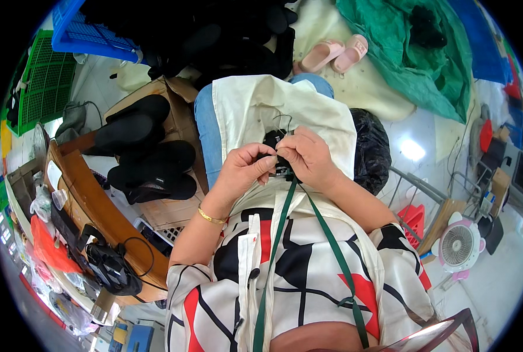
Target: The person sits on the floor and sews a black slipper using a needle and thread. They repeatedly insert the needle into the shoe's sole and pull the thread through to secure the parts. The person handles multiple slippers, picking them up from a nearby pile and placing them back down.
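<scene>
My left hand (251, 166) and my right hand (308, 157) meet over my lap, thumbs and forefingers pinched close together. What the fingertips pinch is too small to make out. A small black piece (273, 138) lies just behind the fingers, partly hidden by them. Thin dark strands (283, 119) curl up from it. Under the hands, a small metallic item (283, 172) shows near the lower end of a green strap (285, 205) that hangs from my neck. A cream apron (232, 108) covers my lap beneath all of this.
At left, a cardboard box (173, 220) holds several black shoes (133, 126) beside a wooden table (91, 211). A blue crate (91, 35) and dark goods stand ahead. Pink slippers (320, 56), a green sack (414, 64), a black bag (370, 149) and a fan (458, 243) lie rightward.
</scene>
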`<state>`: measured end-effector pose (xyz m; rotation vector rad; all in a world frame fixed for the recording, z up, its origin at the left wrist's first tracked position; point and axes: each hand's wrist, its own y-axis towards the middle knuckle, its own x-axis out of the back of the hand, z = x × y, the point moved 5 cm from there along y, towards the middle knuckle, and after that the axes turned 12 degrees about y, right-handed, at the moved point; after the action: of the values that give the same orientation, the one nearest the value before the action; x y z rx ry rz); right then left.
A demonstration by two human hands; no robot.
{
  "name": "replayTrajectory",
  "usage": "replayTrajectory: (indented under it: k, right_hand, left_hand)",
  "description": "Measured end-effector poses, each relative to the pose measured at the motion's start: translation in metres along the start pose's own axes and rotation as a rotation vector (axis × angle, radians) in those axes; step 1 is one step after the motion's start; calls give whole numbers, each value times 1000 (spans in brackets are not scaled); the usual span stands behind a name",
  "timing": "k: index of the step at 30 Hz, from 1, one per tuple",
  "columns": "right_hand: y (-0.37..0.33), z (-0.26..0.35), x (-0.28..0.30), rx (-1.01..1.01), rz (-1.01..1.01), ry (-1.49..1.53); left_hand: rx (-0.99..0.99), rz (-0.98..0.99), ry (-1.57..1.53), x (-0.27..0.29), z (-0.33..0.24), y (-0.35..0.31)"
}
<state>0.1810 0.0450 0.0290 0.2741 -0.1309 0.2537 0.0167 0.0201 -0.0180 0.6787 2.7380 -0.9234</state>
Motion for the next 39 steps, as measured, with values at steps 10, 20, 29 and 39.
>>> replayTrajectory:
  k: [10,20,29,39]
  right_hand:
    - [-30,-45,-4,-820,53,475]
    - [-28,-43,-8,-679,91,444]
    - [-15,-31,-13,-586,-203,710]
    - [3,-7,-3,-122,184,-281]
  left_hand:
    - [-97,-92,287,5,-7,1]
    - [137,40,-161,3,8,-5]
    - [-121,-188,-602,-3,8,12]
    - [-261,-129,-262,8,-5,14]
